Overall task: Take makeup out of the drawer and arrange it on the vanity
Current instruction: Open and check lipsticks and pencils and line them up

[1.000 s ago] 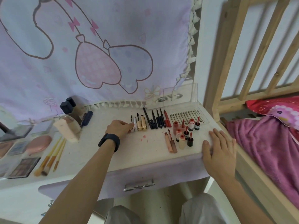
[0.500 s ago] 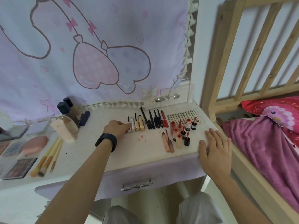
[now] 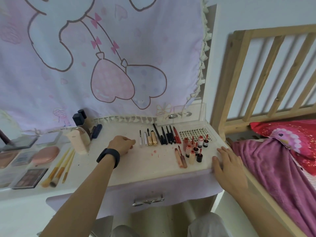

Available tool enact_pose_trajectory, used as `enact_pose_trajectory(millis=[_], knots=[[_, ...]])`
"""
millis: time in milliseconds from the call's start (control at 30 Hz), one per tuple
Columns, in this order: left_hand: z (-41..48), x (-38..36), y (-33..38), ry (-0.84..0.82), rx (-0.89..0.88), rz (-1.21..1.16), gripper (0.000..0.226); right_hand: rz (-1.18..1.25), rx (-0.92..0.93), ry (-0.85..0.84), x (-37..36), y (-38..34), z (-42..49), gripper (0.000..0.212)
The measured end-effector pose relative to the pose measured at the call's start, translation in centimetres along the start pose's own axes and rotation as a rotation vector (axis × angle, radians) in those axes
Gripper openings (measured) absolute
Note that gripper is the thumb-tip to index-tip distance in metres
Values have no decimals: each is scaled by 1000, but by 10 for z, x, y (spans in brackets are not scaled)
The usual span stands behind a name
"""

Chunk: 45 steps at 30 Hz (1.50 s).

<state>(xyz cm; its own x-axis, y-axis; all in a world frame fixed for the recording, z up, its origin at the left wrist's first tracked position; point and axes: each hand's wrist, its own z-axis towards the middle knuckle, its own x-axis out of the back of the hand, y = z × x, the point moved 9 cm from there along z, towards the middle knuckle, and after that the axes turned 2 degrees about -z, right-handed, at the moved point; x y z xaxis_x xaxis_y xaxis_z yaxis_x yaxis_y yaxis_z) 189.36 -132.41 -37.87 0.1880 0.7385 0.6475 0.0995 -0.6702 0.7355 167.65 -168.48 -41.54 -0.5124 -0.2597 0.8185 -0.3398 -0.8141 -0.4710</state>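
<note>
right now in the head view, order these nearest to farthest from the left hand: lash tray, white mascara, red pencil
1. white mascara, just right of the left hand
2. red pencil, farther right
3. lash tray, far right, at the back

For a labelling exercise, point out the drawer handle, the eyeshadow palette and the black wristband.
drawer handle (image 3: 148,200): head view, middle of bar.
eyeshadow palette (image 3: 30,178): head view, centre pans.
black wristband (image 3: 108,157): head view, outer face.

White vanity top (image 3: 119,170), row of pencils (image 3: 166,135), lip-gloss bottles (image 3: 194,151), brushes (image 3: 62,166), eyeshadow palette (image 3: 30,177).
</note>
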Motion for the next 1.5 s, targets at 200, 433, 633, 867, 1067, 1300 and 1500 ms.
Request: enact_pose_trajectory(millis=[200,433,633,867,1067,1300,1500], knots=[[-14,26,-22,51,-80,158,27,218,235,275,50,-89,-32,41],[-32,39,-40,120,-204,380,32,176,598,5,-29,-224,-62,37],[-23,34,-36,98,-284,490,45,-39,761,-376,-113,-268,-56,51],[36,54,-13,163,-277,608,48,-39,765,-275,-126,-269,-53,52],[90,60,-24,197,-94,756,43,23,753,-282,-127,-268,-54,49],[96,68,-20,265,-86,932,32,44,744,-275,-126,-269,-53,49],[67,52,-16,236,-151,666,31,36,740,-288,-122,-270,-53,52]])
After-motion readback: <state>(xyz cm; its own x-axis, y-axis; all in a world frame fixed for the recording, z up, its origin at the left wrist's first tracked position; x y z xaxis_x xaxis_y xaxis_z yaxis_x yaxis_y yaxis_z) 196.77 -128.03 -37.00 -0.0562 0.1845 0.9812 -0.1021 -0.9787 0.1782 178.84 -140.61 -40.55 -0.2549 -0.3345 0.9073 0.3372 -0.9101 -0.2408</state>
